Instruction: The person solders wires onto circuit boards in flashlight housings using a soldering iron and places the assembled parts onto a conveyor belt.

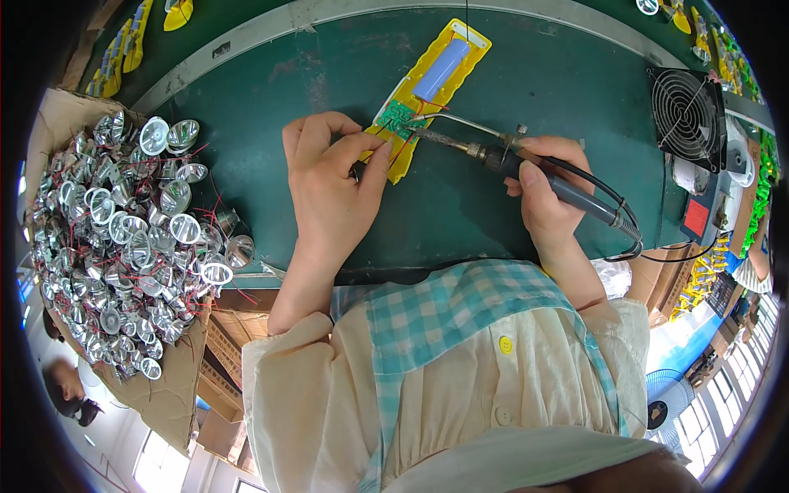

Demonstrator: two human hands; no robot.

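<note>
A yellow plastic housing lies slanted on the green bench, with a blue cylindrical battery cell in its upper half. Below the cell sits a small green circuit board with thin red and dark wires around it. My left hand is closed in a pinch on a thin wire beside the board, at the housing's lower left edge. My right hand grips a soldering iron with a thin metal feed tube clamped along it. The iron's tip and the tube's end meet over the board.
At the left, a cardboard box is heaped with silvery reflector cups trailing red wires. A black fan stands at the bench's right end. More yellow housings lie beyond the metal rail. A person is at the lower left.
</note>
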